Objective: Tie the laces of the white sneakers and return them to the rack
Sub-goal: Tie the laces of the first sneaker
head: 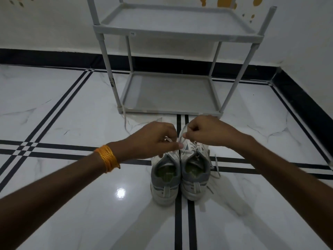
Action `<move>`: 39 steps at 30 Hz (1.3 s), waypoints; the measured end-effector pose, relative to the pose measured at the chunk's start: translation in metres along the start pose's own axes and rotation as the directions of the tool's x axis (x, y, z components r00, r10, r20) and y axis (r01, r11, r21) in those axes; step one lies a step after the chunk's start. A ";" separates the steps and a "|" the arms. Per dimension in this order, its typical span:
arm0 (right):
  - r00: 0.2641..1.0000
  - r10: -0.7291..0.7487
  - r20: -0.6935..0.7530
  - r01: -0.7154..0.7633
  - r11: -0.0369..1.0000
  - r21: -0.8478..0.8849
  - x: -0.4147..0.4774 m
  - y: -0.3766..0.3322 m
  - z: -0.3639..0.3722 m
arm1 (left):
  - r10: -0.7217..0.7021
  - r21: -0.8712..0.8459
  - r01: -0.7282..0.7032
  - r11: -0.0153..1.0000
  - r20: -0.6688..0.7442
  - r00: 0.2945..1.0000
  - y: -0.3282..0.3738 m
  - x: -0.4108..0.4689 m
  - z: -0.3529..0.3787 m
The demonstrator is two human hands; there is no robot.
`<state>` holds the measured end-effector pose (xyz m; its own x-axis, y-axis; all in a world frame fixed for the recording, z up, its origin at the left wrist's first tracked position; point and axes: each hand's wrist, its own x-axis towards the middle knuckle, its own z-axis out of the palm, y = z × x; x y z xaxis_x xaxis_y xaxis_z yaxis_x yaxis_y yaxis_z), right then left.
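The left hand (153,139), an orange thread band (107,158) at its wrist, has its grip pinched on a white lace (168,140) above the left sneaker (164,179). The right hand (203,130) pinches another lace end over the right sneaker (195,175). Both shoes stand side by side on the marble floor (72,109), heels toward the camera, just before the grey rack (171,94).

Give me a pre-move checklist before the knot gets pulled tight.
1. Both hands on lace: left hand and right hand each pinch a lace end. Ok.
2. Sneakers upright, side by side on floor: left sneaker, right sneaker. Ok.
3. Which sneaker's lace is being tied: hands meet over the gap between them. Cannot tell.
4. Loose lace trails on the floor beside the right sneaker. Not ok.
5. Rack bottom shelf free for the pair. Ok.
6. Knot formed: hidden by fingers. Cannot tell.
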<state>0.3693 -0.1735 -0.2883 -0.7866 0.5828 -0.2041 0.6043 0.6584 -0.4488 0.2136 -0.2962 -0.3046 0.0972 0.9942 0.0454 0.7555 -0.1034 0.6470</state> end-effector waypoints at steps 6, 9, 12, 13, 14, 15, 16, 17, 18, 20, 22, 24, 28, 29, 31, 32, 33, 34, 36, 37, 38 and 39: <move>0.999 -0.018 0.044 0.013 0.994 0.105 -0.004 -0.011 -0.016 | 0.196 0.218 -0.194 0.956 0.012 0.980 0.002 0.009 0.002; 0.986 -0.077 -0.147 0.098 0.985 0.140 0.000 -0.013 -0.030 | 0.190 0.243 -0.168 0.956 -0.071 0.979 0.002 0.013 -0.003; 0.979 -0.136 -0.154 0.155 0.981 0.119 0.004 -0.017 -0.042 | 0.242 0.263 -0.210 0.942 -0.096 0.966 0.002 0.012 -0.006; 0.979 -0.156 -0.129 0.170 0.979 0.109 0.006 -0.019 -0.043 | 0.278 0.310 -0.246 0.919 -0.065 0.958 0.004 0.012 -0.005; 0.978 -0.176 -0.109 0.185 0.979 0.088 0.007 -0.022 -0.042 | 0.318 0.389 -0.286 0.876 -0.019 0.948 0.005 0.012 -0.004; 0.975 -0.198 -0.103 0.205 0.977 0.061 0.008 -0.024 -0.041 | 0.349 0.485 -0.318 0.814 0.028 0.937 0.007 0.013 -0.003; 0.966 -0.228 -0.120 0.234 0.971 0.043 0.009 -0.027 -0.041 | 0.357 0.574 -0.324 0.752 0.059 0.932 0.006 0.016 -0.004; 0.956 -0.247 -0.158 0.256 0.966 0.038 0.010 -0.029 -0.041 | 0.323 0.642 -0.294 0.708 0.076 0.943 0.004 0.020 -0.008; 0.944 -0.254 -0.208 0.269 0.962 0.043 0.010 -0.031 -0.040 | 0.247 0.696 -0.234 0.679 0.084 0.965 0.002 0.024 -0.012; 0.928 -0.233 -0.292 0.256 0.966 0.042 0.013 -0.028 -0.035 | 0.061 0.703 -0.092 0.705 0.069 0.996 -0.001 0.030 -0.022; 0.918 -0.193 -0.347 0.198 0.980 -0.019 0.014 -0.020 -0.025 | -0.119 0.392 0.110 0.913 -0.001 0.993 -0.003 0.033 -0.028; 0.916 -0.173 -0.363 0.136 0.983 -0.125 0.012 -0.014 -0.015 | -0.262 -0.104 0.257 0.961 -0.043 0.964 -0.002 0.033 -0.030; 0.960 -0.142 -0.242 0.163 0.984 0.069 0.006 -0.023 -0.004 | -0.318 -0.408 0.306 0.860 0.039 0.947 0.004 0.030 -0.030; 0.962 -0.128 -0.241 0.164 0.977 0.135 0.007 -0.024 -0.003 | -0.316 -0.426 0.304 0.852 0.046 0.948 0.004 0.029 -0.031; 0.959 -0.077 -0.271 0.142 0.963 0.231 0.009 -0.022 -0.006 | -0.329 -0.463 0.312 0.830 0.047 0.943 0.003 0.028 -0.033; 0.963 -0.050 -0.264 0.125 0.954 0.272 0.010 -0.020 -0.009 | -0.341 -0.478 0.319 0.818 0.044 0.939 0.002 0.027 -0.034; 0.969 -0.029 -0.246 0.114 0.934 0.338 0.008 -0.018 -0.014 | -0.352 -0.492 0.324 0.808 0.037 0.935 0.000 0.025 -0.035; 0.974 -0.015 -0.228 0.112 0.900 0.422 0.004 -0.019 -0.020 | -0.361 -0.493 0.327 0.806 0.029 0.932 -0.001 0.024 -0.037; 0.981 0.012 -0.193 0.108 0.792 0.601 -0.001 -0.024 -0.033 | -0.369 -0.437 0.343 0.831 0.028 0.929 -0.004 0.019 -0.039; 0.984 0.004 -0.177 0.116 0.737 0.665 -0.003 -0.030 -0.038 | -0.371 -0.396 0.353 0.848 0.033 0.928 -0.005 0.018 -0.037; 0.986 -0.022 -0.163 0.132 0.691 0.711 -0.005 -0.036 -0.043 | -0.371 -0.357 0.356 0.864 0.028 0.928 -0.006 0.018 -0.033; 0.988 -0.055 -0.147 0.148 0.644 0.751 -0.006 -0.044 -0.046 | -0.364 -0.317 0.347 0.883 0.007 0.932 -0.004 0.018 -0.027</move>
<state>0.3532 -0.1837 -0.2276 -0.7916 0.6090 -0.0492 0.1776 0.1523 -0.9723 0.1946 -0.2769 -0.2854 -0.1795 0.9636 -0.1983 0.4951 0.2627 0.8282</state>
